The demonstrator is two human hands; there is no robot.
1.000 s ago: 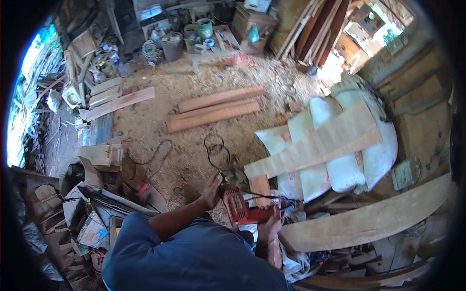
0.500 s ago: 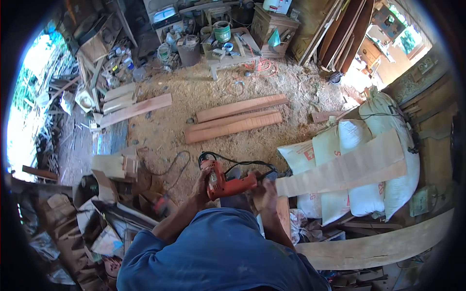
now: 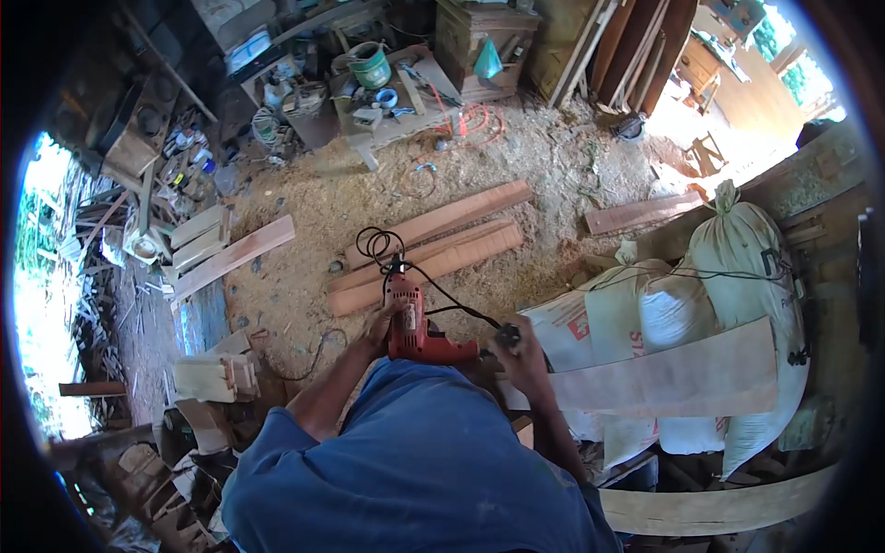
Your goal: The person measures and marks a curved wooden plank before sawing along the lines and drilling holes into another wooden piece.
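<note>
A red power drill (image 3: 407, 318) is in front of my body, its grip pointing to the right. My left hand (image 3: 378, 330) is closed around the drill's body from the left side. My right hand (image 3: 524, 358), fingers curled, holds a dark, thick part of the black cord (image 3: 456, 302) just right of the drill's grip; its exact shape is hard to make out. The cord runs from there to loose loops at the drill's far end. Beyond the drill, reddish wooden boards (image 3: 442, 221) lie on the floor.
White filled sacks (image 3: 678, 309) stand at the right, with a wide thin board (image 3: 664, 373) across them. Scrap wood (image 3: 217, 378) is stacked at the left. A low bench (image 3: 406, 115) with a green bucket (image 3: 370, 66) stands at the back. Sawdust covers the floor (image 3: 304, 198).
The drill has turned more upright and its far end points away from me. Cord loops now stand beyond it. My right hand has shifted slightly right, and the view has moved.
</note>
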